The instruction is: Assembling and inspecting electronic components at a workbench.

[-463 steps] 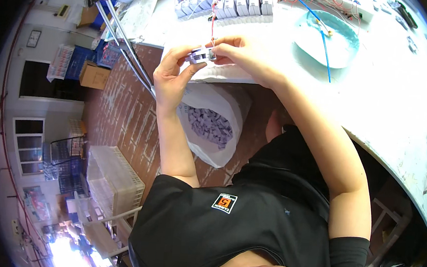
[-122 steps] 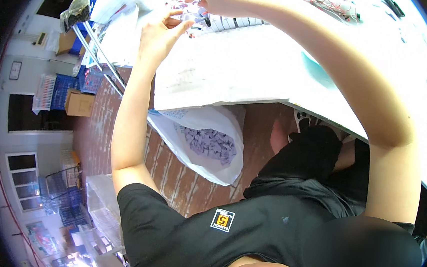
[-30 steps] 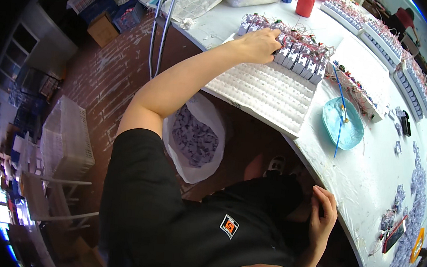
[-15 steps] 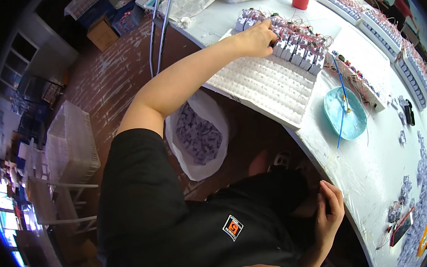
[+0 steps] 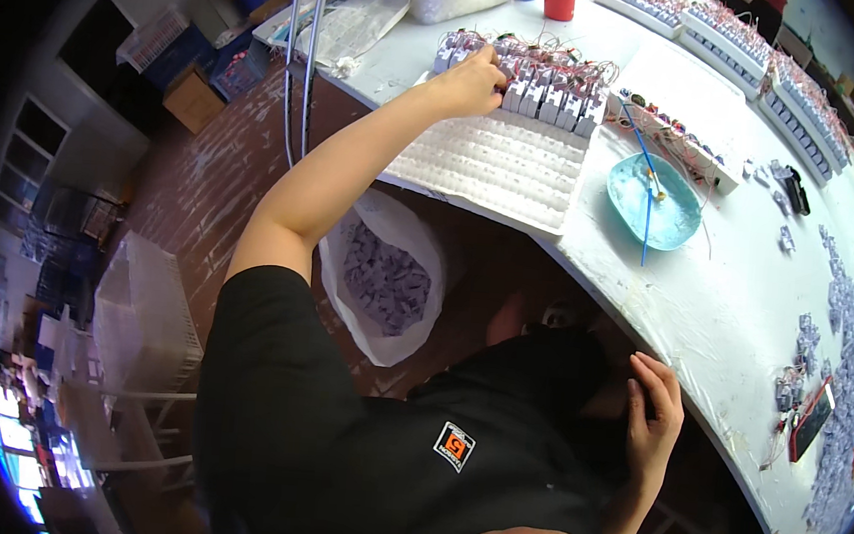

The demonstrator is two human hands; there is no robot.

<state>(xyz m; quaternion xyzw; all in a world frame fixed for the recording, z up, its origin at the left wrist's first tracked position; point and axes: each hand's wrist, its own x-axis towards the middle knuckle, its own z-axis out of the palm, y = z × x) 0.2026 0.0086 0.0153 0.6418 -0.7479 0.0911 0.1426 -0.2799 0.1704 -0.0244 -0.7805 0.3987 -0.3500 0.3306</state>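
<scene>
My left hand (image 5: pixel 469 88) reaches over a row of pale grey plastic blocks (image 5: pixel 560 107) with thin red wires along their back. Its fingers are closed and bent down against the blocks at the row's left part; what they pinch is hidden. The blocks stand at the far side of a white ridged foam tray (image 5: pixel 490 172), whose near rows of hollows show bare. My right hand (image 5: pixel 654 410) hangs beside the table's edge, its fingers loosely extended and nothing in it.
A turquoise dish (image 5: pixel 676 231) with a blue stick across it lies right of the tray. More wired block rows (image 5: pixel 726 40) line the table's far side. A sack of grey parts (image 5: pixel 386 279) stands on the floor below. Loose small parts (image 5: pixel 846 360) lie at right.
The whole view has shifted, so the table things appear farther left. My left hand stays at the block row, and my right hand remains beside the table's edge.
</scene>
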